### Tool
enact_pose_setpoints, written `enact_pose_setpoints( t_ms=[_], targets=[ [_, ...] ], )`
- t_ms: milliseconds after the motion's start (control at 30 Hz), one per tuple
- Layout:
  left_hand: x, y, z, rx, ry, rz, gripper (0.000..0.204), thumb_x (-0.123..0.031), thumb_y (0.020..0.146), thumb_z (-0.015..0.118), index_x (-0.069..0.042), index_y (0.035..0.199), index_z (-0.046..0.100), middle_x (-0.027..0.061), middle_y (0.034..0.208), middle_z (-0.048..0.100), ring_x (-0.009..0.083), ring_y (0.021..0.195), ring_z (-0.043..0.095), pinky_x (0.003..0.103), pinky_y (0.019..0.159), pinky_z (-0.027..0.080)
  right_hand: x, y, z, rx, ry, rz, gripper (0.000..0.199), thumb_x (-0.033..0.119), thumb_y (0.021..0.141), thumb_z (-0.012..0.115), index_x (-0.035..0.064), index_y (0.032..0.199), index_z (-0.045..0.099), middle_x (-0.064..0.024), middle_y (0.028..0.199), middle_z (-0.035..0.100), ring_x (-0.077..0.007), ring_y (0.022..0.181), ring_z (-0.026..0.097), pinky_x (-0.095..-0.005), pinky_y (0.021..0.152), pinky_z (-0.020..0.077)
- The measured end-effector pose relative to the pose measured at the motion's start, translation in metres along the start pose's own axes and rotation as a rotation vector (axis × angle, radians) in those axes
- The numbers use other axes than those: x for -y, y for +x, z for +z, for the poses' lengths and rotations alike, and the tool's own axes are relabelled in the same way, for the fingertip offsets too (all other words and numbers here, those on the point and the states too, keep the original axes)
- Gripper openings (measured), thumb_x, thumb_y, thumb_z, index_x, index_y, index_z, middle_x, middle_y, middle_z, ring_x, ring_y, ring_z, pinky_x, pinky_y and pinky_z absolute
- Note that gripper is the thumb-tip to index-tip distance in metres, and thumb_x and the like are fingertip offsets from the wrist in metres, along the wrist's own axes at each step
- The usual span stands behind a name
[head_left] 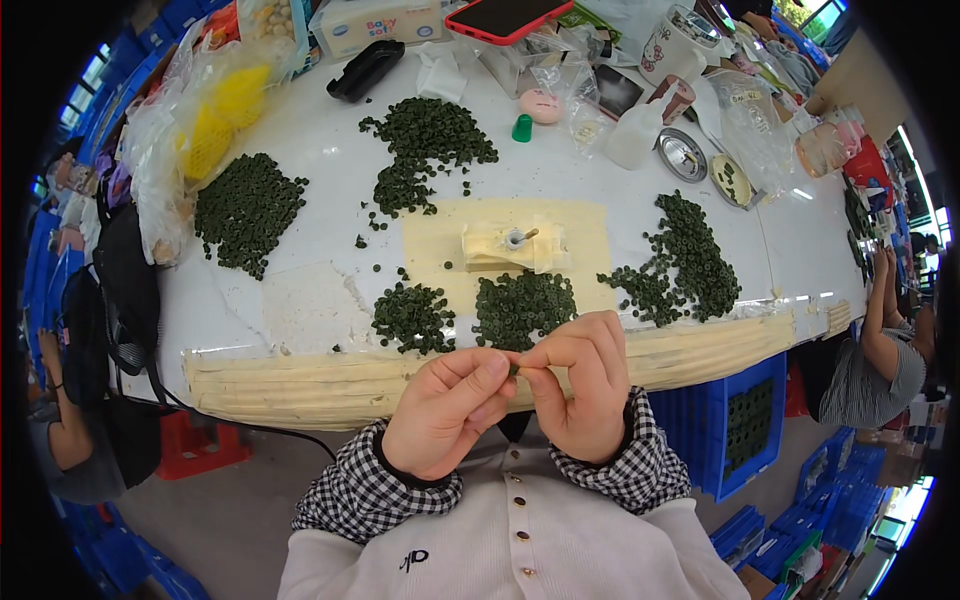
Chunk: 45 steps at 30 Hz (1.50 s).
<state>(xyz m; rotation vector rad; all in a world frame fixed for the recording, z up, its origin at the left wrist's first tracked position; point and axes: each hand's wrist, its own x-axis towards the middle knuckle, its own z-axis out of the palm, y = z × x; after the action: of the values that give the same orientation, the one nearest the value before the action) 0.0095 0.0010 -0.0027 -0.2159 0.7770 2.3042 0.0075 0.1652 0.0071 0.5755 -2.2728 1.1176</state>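
Note:
Above the table's near edge, my left hand (452, 410) and my right hand (582, 388) meet fingertip to fingertip. Pinched between them is a small dark green ring-shaped part (514, 369), mostly covered by my fingers. Just beyond my hands lies a heap of the same small green parts (524, 308), with another heap (412, 318) to its left. Behind these, a cream taped block (490, 246) with a metal hole and a short peg stands on a beige sheet (585, 225).
More green heaps lie at far left (250, 215), back centre (435, 135) and right (695, 260). Along the back are a phone in a red case (508, 18), a white mug (672, 48) and round tins (682, 156). A blue crate (715, 440) stands below right. Other people sit at both sides.

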Motion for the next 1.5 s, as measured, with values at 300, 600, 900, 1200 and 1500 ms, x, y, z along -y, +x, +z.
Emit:
enact_pose_setpoints(
  t_ms=[300, 600, 900, 1200, 1500],
  targets=[
    [-0.001, -0.001, 0.001, -0.02, -0.003, -0.001, 0.025, -0.018, 0.098, 0.05, 0.001, 0.107, 0.062, -0.002, 0.077, 0.055, 0.0044, 0.058, 0.034, 0.019, 0.053, 0.03, -0.003, -0.003, 0.002, -0.005, -0.176, -0.17, 0.024, 0.007, 0.067, 0.073, 0.0058, 0.088, 0.064, -0.0039, 0.08, 0.057, -0.0218, 0.071, 0.052, -0.0307, 0.061, 0.044],
    [-0.002, -0.003, -0.003, 0.051, -0.093, -0.04, 0.025, -0.019, 0.098, 0.05, 0.002, 0.106, 0.062, -0.0014, 0.076, 0.056, 0.0044, 0.058, 0.035, 0.019, 0.053, 0.031, -0.004, -0.001, 0.0, -0.039, -0.176, -0.3, 0.026, 0.005, 0.063, 0.074, 0.0057, 0.087, 0.066, -0.0013, 0.078, 0.057, -0.0184, 0.068, 0.05, -0.0278, 0.059, 0.0417],
    [-0.01, -0.003, 0.0, 0.108, 0.106, 0.022, 0.019, -0.012, 0.095, 0.055, 0.002, 0.105, 0.064, 0.0047, 0.084, 0.064, 0.0038, 0.057, 0.037, 0.019, 0.053, 0.032, 0.001, 0.012, -0.019, 0.128, 0.216, -0.006, 0.022, -0.001, 0.064, 0.076, 0.0062, 0.083, 0.066, -0.0037, 0.078, 0.057, -0.0212, 0.071, 0.051, -0.0294, 0.062, 0.0413],
    [-0.006, 0.004, -0.005, 0.1, 0.131, 0.074, 0.011, -0.011, 0.093, 0.059, 0.0, 0.096, 0.061, 0.0045, 0.083, 0.065, 0.0022, 0.059, 0.039, 0.018, 0.052, 0.032, 0.0, 0.014, -0.018, 0.099, 0.163, -0.038, 0.024, -0.001, 0.064, 0.076, 0.0056, 0.084, 0.066, -0.0042, 0.078, 0.058, -0.0215, 0.071, 0.053, -0.0304, 0.06, 0.0429],
    [-0.009, 0.005, -0.002, 0.055, 0.237, 0.133, 0.012, -0.012, 0.094, 0.058, 0.0, 0.095, 0.061, 0.0036, 0.083, 0.065, 0.0009, 0.062, 0.042, 0.017, 0.055, 0.034, -0.001, 0.017, -0.02, 0.118, 0.198, -0.019, 0.022, -0.002, 0.066, 0.075, 0.003, 0.086, 0.066, -0.0066, 0.079, 0.063, -0.0211, 0.068, 0.06, -0.0284, 0.057, 0.0479]
  ],
)
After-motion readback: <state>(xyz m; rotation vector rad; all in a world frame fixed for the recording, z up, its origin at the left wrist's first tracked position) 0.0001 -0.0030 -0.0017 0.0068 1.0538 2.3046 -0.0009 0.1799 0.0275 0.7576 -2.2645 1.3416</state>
